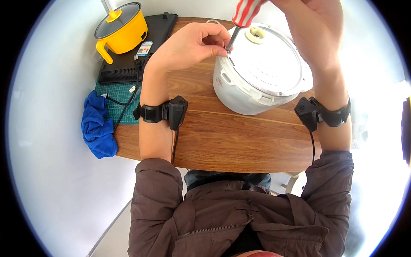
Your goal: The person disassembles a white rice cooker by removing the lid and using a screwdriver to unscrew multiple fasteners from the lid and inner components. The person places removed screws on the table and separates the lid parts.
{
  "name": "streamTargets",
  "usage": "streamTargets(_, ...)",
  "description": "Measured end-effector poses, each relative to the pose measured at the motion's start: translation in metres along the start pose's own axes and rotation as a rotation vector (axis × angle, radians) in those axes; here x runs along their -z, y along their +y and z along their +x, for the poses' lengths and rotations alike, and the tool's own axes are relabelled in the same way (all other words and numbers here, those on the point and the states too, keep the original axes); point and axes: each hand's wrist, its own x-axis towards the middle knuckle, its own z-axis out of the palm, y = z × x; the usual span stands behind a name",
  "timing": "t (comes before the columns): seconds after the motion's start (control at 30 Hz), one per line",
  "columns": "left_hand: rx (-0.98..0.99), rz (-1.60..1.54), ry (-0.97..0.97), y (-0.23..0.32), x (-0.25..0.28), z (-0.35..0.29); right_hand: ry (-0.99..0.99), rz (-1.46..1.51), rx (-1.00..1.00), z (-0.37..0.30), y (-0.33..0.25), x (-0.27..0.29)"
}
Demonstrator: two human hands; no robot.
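Observation:
A white rice cooker [239, 96] stands on the wooden table, its round white top [274, 60] facing up and carrying a pale yellow-green ring [255, 35]. A screwdriver [248, 13] with a red-and-white striped handle slants down to the left edge of that top. My left hand [192, 45] pinches at its tip there; a tiny metal part shows by the fingertips, too small to name. My right hand [317, 32] is raised above the cooker's right side, at the handle's upper end. The frame's top edge cuts off its fingers and the end of the handle.
At the back left, a yellow pot [126, 34] with a dark lid sits on a black flat appliance [160, 30]. A green cutting mat [122, 113], a black cable [124, 115] and a blue cloth [97, 126] lie at the left edge. Both forearms wear strapped black devices.

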Motion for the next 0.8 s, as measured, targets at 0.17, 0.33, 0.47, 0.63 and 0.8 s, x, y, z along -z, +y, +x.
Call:
streamTargets(0.17,0.026,-0.008,-0.001,0.002,0.000,-0.001,-0.133,-0.117,0.150,0.000,-0.002,0.015)
streamTargets(0.33,0.074,0.070,-0.018,0.006,0.000,0.001,-0.016,-0.234,0.230,-0.006,-0.025,0.021)
streamTargets(0.47,0.079,0.029,-0.007,0.010,-0.001,0.002,0.174,-0.286,0.264,-0.021,-0.036,0.033)
streamTargets(0.63,0.061,0.201,0.027,0.016,-0.006,0.000,0.357,-0.188,0.278,-0.050,-0.037,0.055)
streamTargets(0.8,0.022,0.379,0.065,0.023,-0.016,-0.001,0.493,-0.074,0.189,-0.075,-0.044,0.054)
